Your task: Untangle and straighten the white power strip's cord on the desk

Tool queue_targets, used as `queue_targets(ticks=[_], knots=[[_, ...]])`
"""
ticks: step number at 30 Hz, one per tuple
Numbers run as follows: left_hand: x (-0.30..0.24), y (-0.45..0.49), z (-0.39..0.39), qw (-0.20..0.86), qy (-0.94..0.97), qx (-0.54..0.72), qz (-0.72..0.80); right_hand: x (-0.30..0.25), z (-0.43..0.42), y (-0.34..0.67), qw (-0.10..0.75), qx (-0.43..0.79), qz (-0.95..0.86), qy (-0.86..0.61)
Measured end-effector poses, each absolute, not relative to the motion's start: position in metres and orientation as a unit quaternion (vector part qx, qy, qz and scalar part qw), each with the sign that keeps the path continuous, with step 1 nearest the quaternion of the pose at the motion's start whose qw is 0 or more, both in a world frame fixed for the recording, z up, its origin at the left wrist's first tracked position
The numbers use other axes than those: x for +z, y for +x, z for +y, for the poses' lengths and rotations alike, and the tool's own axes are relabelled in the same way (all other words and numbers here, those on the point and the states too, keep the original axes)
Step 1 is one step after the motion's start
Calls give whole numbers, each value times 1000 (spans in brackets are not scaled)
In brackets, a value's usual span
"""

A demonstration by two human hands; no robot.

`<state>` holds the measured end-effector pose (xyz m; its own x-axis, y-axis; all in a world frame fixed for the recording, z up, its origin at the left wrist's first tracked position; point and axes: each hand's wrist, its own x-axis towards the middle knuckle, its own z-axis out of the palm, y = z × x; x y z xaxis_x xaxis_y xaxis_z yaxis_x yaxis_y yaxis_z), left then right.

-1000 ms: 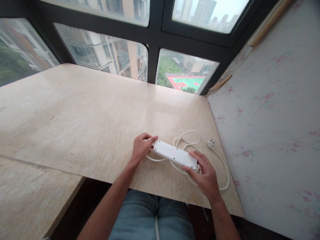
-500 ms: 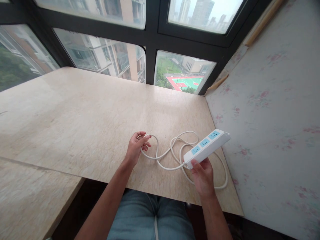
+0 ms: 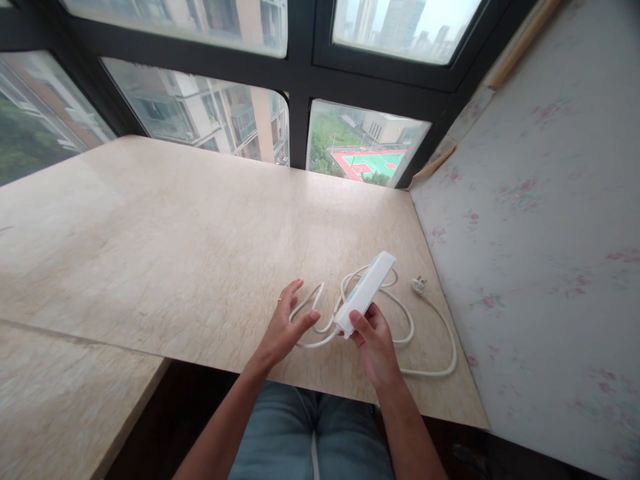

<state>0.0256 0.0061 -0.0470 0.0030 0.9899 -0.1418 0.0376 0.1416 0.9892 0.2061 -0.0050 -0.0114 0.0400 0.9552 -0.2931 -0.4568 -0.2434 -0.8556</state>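
A white power strip (image 3: 367,290) with blue sockets is gripped near its cord end by my right hand (image 3: 374,343). It tilts upward, its sockets turned mostly away to the left. My left hand (image 3: 287,323) has its thumb and fingers apart, just left of the strip. The strip's white cord (image 3: 320,343) loops close by that hand; whether the hand touches it I cannot tell. More loops lie on the stone ledge behind and right of the strip. The cord's plug (image 3: 419,285) rests on the ledge with its prongs up, close to the wall.
The pale stone ledge (image 3: 175,240) runs along dark-framed windows (image 3: 299,120). A wall with floral paper (image 3: 540,253) bounds it on the right. At the lower left is another stone slab (image 3: 60,393), with a dark gap beside it. My legs (image 3: 310,433) are below the front edge.
My right hand has moved left with the power strip and turned its sockets away. My left hand has opened from around the cord loop and shifted slightly right. The plug has come into view.
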Motion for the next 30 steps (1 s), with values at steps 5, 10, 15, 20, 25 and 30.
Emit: queue_targets(ticks=[5, 10, 15, 20, 25, 30], knots=[[-39, 27, 2, 580, 444, 493, 472, 7, -5, 201, 568, 634, -309, -425], [-15, 13, -4, 572, 438, 525, 453, 24, 8, 188, 622, 566, -342, -420], [8, 7, -13, 494, 560, 458, 482, 37, 20, 164, 626, 494, -419, -434], [7, -1, -16, 429, 534, 501, 529, 46, 32, 150, 545, 498, -528, -421], [3, -23, -14, 369, 476, 580, 549, 37, 36, 165, 444, 449, -622, -462], [-3, -32, -10, 384, 402, 630, 541, 17, 26, 181, 373, 465, -639, -487]])
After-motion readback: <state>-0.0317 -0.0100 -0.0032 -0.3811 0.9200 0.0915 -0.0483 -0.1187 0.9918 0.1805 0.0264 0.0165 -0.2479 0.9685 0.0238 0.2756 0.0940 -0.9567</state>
